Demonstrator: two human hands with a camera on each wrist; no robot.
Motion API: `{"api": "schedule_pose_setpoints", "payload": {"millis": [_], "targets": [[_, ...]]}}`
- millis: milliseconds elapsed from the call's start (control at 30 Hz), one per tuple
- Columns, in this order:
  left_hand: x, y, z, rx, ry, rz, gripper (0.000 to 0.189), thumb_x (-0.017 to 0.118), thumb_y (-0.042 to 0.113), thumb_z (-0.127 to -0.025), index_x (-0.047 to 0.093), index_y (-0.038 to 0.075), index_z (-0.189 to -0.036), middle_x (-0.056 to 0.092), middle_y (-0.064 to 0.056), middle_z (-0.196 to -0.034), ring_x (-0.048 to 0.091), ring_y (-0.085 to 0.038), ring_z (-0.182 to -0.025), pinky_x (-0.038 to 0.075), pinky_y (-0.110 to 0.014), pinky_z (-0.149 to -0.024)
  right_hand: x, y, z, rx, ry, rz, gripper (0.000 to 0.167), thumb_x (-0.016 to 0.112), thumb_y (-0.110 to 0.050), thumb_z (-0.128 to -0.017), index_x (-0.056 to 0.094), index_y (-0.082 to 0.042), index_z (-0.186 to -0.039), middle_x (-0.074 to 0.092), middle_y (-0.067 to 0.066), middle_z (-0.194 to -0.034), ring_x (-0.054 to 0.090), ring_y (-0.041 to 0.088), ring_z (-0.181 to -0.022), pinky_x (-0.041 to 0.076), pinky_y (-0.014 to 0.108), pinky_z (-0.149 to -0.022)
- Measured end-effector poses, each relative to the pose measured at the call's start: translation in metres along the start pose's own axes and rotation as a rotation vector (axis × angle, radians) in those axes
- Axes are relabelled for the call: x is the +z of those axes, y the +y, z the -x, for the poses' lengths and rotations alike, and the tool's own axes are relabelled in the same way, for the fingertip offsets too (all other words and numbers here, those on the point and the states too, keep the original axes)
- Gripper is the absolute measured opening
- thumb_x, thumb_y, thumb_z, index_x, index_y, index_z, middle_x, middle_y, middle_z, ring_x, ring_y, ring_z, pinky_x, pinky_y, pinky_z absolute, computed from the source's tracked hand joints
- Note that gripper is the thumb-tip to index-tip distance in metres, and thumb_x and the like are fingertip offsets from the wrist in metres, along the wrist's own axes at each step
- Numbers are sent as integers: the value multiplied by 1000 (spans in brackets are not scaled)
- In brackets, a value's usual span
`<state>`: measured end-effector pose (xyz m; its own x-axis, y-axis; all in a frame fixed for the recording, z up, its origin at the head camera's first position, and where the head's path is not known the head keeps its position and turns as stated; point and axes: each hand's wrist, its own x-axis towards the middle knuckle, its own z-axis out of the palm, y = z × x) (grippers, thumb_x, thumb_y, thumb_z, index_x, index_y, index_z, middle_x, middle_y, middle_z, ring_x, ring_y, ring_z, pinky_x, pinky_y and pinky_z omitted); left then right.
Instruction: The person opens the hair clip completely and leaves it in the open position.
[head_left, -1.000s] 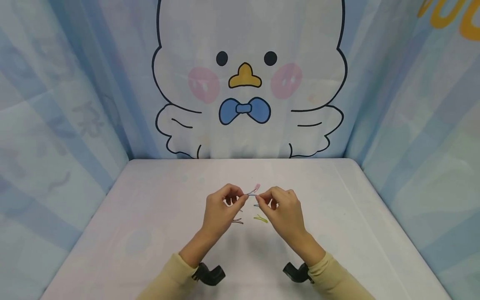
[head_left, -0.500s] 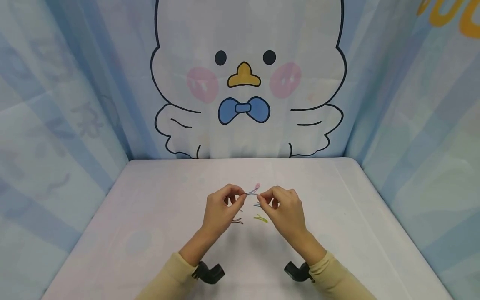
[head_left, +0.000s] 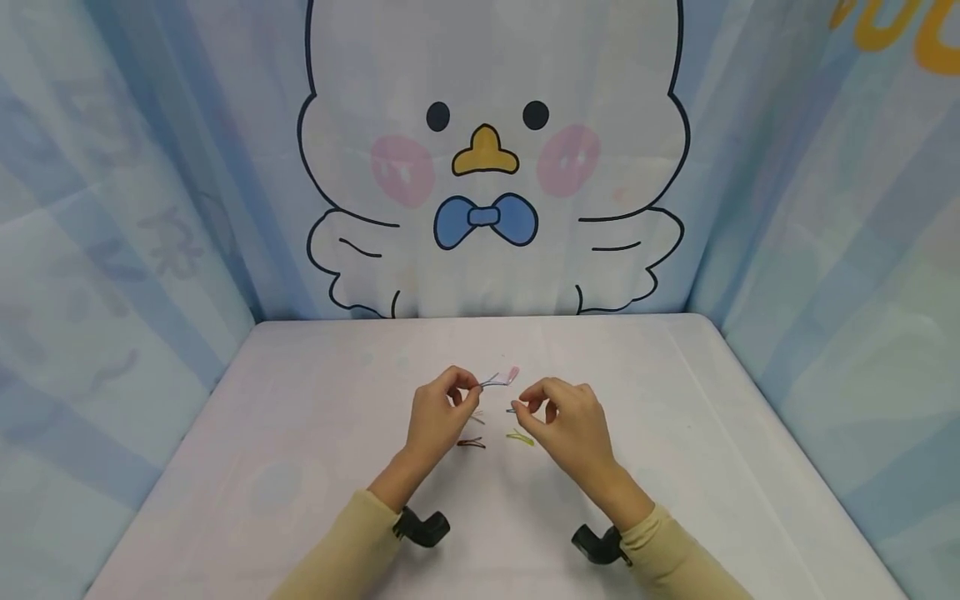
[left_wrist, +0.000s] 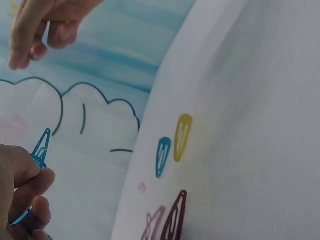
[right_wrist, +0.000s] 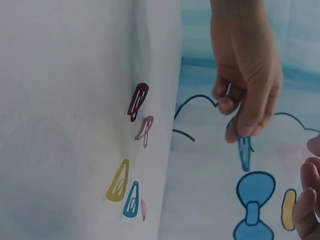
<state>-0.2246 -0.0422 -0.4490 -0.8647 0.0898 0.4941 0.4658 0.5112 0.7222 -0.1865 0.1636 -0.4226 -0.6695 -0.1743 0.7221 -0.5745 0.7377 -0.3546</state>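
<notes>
My left hand point(head_left: 444, 414) pinches a blue snap hair clip point(head_left: 494, 382) at one end, above the table; its prongs point right and stand apart in the head view. My right hand point(head_left: 566, 423) is raised just to the right, thumb and forefinger bent loosely near each other with nothing between them. Below the hands, on the table, lie a yellow-green clip point(left_wrist: 183, 137), another blue clip point(left_wrist: 163, 157), a dark red clip point(right_wrist: 138, 101) and a dusty pink clip point(right_wrist: 146, 131). In the head view, the right fingertips partly cover the blue clip on the table.
A pink clip point(head_left: 513, 375) lies farther back, behind the held one. The white table point(head_left: 300, 500) reaches back to a curtain point(head_left: 487, 275) with a cartoon bird, and curtains close in both sides. A black wrist camera point(head_left: 423, 528) sits on each sleeve.
Both hands held the blue hair clip between them earlier. The right hand has let go, and the left hand has drawn slightly left with the clip.
</notes>
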Motion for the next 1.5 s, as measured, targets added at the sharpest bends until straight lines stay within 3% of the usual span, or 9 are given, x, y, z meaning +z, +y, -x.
{"api": "schedule_pose_setpoints", "payload": {"millis": [233,467,633,900,1300,1500], "targets": [[14,-29,-9,-196,-159,-139,5,74,15,-93,70,17,-94,73,3,-93,55,-9,-69,45,-26,-63,1,2,2,42,-49,12,12,86,-18,-82,74,-18,-86,67,-10,-70,44,0,-56,38,29,-65],[22,-54,-14,-310,-196,-212,6,73,18,-94,69,20,-90,71,4,-92,54,-13,-71,41,-30,-65,3,5,4,76,-69,9,11,85,-20,-84,74,-18,-85,66,-11,-70,44,1,-57,38,29,-65],[26,-67,-14,-330,-187,-222,6,73,19,-94,69,19,-90,67,4,-84,54,-13,-69,40,-29,-62,4,10,5,79,-71,23,10,84,-19,-85,74,-17,-84,66,-10,-70,44,2,-57,37,29,-64],[27,-75,-15,-357,-151,-285,5,74,17,-92,69,18,-92,63,4,-79,54,-14,-68,39,-29,-64,12,24,2,117,-129,77,9,83,-17,-86,74,-15,-85,68,-7,-71,45,4,-57,39,30,-65],[29,-78,-16,-330,-163,-260,6,76,18,-89,76,17,-95,65,5,-78,54,-12,-70,41,-30,-69,29,56,-3,279,-263,103,5,77,-22,-91,74,-19,-89,70,-7,-78,48,7,-56,41,27,-58],[28,-80,-14,-322,-177,-248,8,78,18,-89,77,16,-97,63,5,-78,51,-12,-70,40,-29,-69,45,66,-6,368,-402,111,9,73,-22,-94,75,-15,-98,73,-2,-87,54,13,-66,48,36,-72]]}}
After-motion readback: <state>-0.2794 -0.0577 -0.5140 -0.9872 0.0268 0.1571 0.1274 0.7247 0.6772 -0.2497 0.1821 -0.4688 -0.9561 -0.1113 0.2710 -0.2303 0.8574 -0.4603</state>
